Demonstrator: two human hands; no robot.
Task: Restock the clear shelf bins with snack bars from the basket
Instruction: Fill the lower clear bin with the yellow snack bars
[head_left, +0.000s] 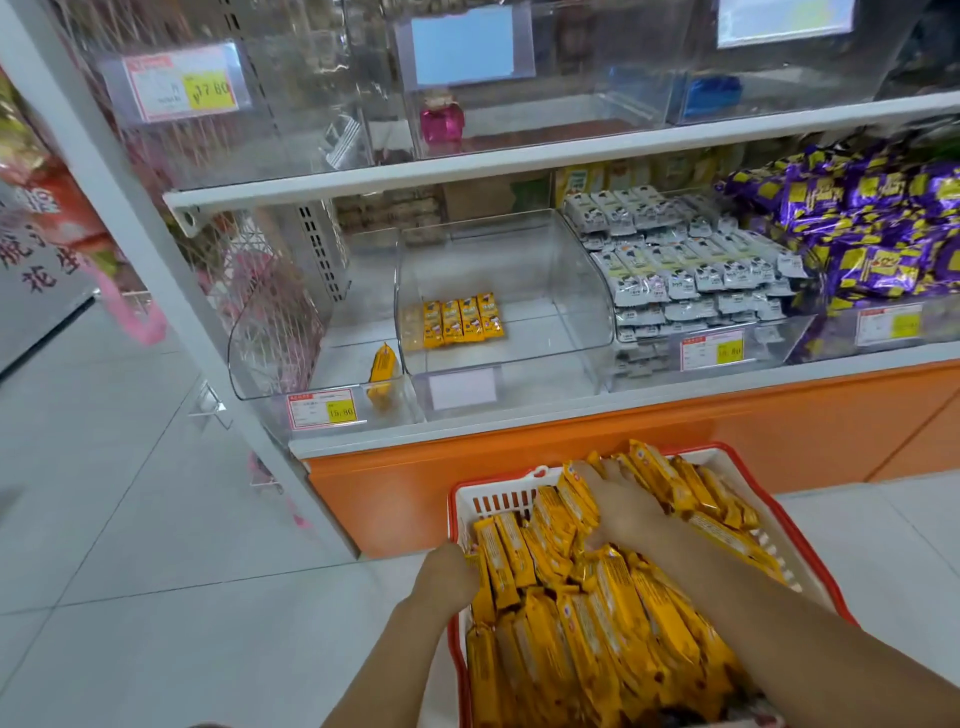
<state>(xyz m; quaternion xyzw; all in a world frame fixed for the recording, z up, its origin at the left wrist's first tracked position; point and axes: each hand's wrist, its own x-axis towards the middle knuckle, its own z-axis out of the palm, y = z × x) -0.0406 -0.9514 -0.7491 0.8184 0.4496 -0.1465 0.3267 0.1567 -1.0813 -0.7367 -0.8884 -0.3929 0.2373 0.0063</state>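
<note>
Because the basket (457, 500) is heaped above its rim with yellow snack bars (613, 613), a hasty scoop could, I'd judge, tip loose packs over the side onto the floor; an overfull handful might also shed bars on the way up. The middle clear bin (524, 249) holds only a short row of bars (462, 319), and one lone bar (383, 364) leans in the bin to its left. The right hand (623, 506) lies palm down on the far pile, fingers fairly straight, slightly spread, tips among the packs. The left hand (445, 571) meets the pile's left edge. Its fingers are hidden, so I cannot tell their state.
</note>
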